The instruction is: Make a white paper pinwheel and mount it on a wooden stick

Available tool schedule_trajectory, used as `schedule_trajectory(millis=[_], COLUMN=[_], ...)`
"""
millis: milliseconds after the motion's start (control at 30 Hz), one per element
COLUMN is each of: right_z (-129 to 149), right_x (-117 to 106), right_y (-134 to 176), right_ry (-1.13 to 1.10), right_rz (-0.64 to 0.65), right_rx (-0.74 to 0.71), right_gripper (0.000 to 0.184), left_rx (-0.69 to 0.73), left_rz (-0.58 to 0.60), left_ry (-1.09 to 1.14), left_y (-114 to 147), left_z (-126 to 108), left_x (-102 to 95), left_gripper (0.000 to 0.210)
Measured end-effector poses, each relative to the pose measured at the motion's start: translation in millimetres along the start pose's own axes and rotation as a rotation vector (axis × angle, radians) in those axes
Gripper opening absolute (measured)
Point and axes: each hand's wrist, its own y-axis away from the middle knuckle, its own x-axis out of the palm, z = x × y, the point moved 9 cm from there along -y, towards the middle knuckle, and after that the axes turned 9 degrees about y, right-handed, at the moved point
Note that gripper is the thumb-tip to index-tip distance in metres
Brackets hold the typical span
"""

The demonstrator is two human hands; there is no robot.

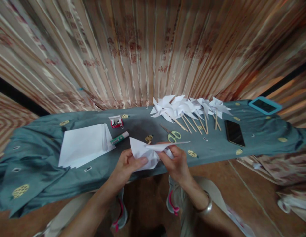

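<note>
Both my hands hold a white paper pinwheel (150, 153) over the front edge of the table. My left hand (128, 163) grips its left side, thumb lying on the paper. At the right, my right hand (175, 161) pinches the folded paper near the middle. The tip of a wooden stick shows just behind the paper; the rest of it is hidden. Beyond my hands lie green-handled scissors (174, 136), and a glue stick (120, 138) rests to the left.
Several finished paper pinwheels (170, 107) on sticks lie along the back. A stack of white paper (81, 144) sits left, near a small red box of metal pins (116, 122). A phone (235, 133) and a blue-framed device (265, 105) lie right on the green cloth (135, 121).
</note>
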Motion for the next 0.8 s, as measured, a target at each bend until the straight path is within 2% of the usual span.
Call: schedule_trajectory(millis=[100,267,400,567,700,800], right_z=[20.2,44.4,48.0,62.0,78.3,83.4], right_x=[-7.8,-15.4,-20.7,-24.5,-17.6,-17.4], right_y=[5.1,17.8,19.0,28.5,40.1,41.1], right_ry=[0.093,0.168,0.186,0.222,0.271,0.317], right_rz=[0.001,-0.027,-0.054,-0.075,-0.041,-0.073], right_rx=[-0.193,-0.477,-0.520,-0.628,-0.739,-0.758], right_gripper=[0.017,0.023,0.022,0.026,0.029,0.026], left_rx=[0.042,-0.073,-0.189,-0.121,-0.161,-0.143], left_rz=[-0.022,-0.117,-0.077,-0.115,-0.090,-0.084], left_ry=[0.171,0.338,0.374,0.301,0.273,0.244], left_y=[-1.8,-3.1,-1.3,-4.4,-4.2,-3.8], left_z=[-5.8,-2.8,1.6,-0.9,4.9,5.0], left_x=[-1.9,-2.4,0.9,-6.3,0.7,3.9], left_gripper=[0.054,0.047,0.057,0.031,0.033,0.034])
